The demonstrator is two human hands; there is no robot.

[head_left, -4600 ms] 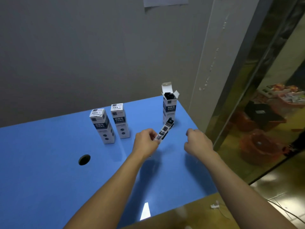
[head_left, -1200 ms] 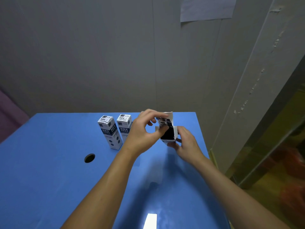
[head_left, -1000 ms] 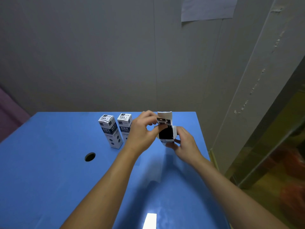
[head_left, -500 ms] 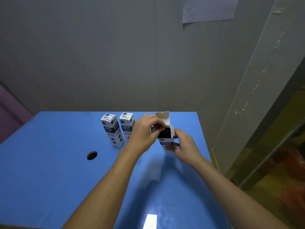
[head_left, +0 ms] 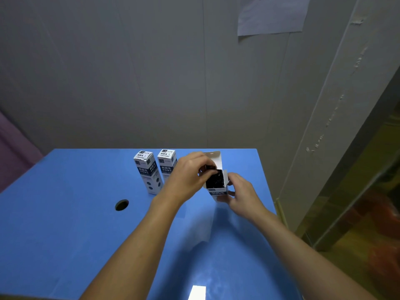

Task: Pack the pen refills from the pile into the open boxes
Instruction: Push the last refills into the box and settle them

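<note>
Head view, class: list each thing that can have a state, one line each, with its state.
open box: upright, lid flap raised, dark contents showing
left hand: fingertips pinching something dark at the box mouth
right hand: gripping the box's side
left closed box: upright, shut
right closed box: upright, shut
</note>
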